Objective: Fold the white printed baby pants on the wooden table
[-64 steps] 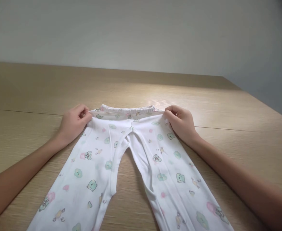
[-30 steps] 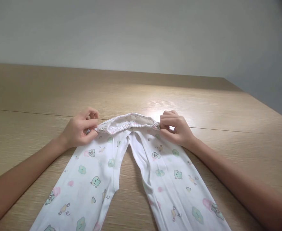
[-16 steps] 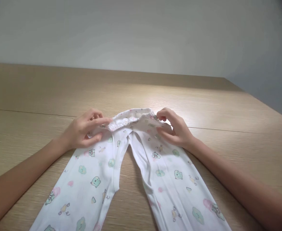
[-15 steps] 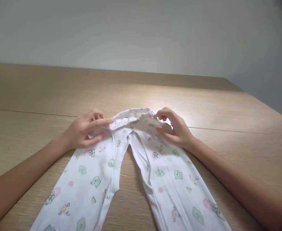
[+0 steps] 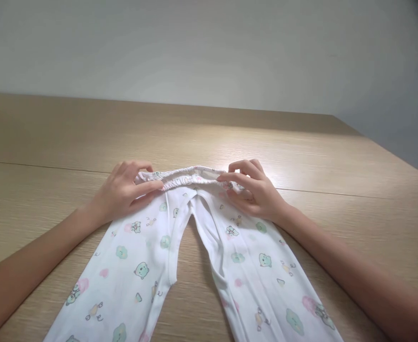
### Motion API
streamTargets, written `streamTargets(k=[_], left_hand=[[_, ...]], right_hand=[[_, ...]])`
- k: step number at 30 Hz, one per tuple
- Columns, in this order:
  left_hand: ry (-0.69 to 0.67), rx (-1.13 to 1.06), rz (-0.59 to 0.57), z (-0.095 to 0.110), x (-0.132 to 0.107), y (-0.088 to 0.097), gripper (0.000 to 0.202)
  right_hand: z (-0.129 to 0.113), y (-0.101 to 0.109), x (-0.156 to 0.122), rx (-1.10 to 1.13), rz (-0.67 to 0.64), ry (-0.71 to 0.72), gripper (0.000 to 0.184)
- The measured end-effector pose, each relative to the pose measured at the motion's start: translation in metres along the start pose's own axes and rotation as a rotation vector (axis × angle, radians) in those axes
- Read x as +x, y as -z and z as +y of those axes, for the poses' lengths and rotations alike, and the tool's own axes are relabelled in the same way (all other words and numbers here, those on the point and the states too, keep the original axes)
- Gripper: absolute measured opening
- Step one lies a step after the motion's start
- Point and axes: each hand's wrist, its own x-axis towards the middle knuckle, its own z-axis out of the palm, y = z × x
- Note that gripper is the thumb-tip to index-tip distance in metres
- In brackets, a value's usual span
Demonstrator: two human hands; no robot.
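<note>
A pair of white pants (image 5: pixel 144 251) with green, pink and yellow cartoon prints lies spread on the table, its legs toward me and its lower ends out of view. The gathered elastic waistband (image 5: pixel 194 178) is at the far end, its front and back edges slightly apart. My left hand (image 5: pixel 125 190) grips the left end of the waistband, fingers over it and thumb lower down on the cloth. At the right end, my right hand (image 5: pixel 253 187) holds the waistband between bent fingers and thumb. Some of the fabric is hidden beneath both hands.
The wooden table (image 5: pixel 69 133) has a thin seam running across it behind the pants. Its far edge meets a plain grey wall (image 5: pixel 194 52), and its right edge slants off toward the lower right.
The waistband has come down and lies flatter and straighter. My right fingers have moved left onto its front edge. My left fingers have shifted slightly on the left end.
</note>
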Motion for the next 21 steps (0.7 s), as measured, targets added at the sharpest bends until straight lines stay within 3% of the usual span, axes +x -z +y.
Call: streamTargets(k=[3, 8, 14, 21], left_hand=[[-0.012, 0.015, 0.003, -0.0002, -0.0011, -0.0005, 0.013], [-0.195, -0.007, 0.016, -0.0025, -0.0017, 0.0011, 0.030], [-0.281, -0.023, 0.031, -0.0031, -0.0008, 0.0035, 0.027], [-0.330, -0.014, 0.044, 0.0005, 0.0037, 0.0057, 0.017]], right_hand=[[-0.0013, 0.0007, -0.0006, -0.080, -0.054, 0.082, 0.020], [-0.0013, 0.0017, -0.0008, -0.125, -0.106, 0.176, 0.029], [-0.0035, 0.0038, 0.0011, -0.161, -0.078, 0.293, 0.038], [-0.0005, -0.0020, -0.0003, -0.285, -0.012, 0.150, 0.043]])
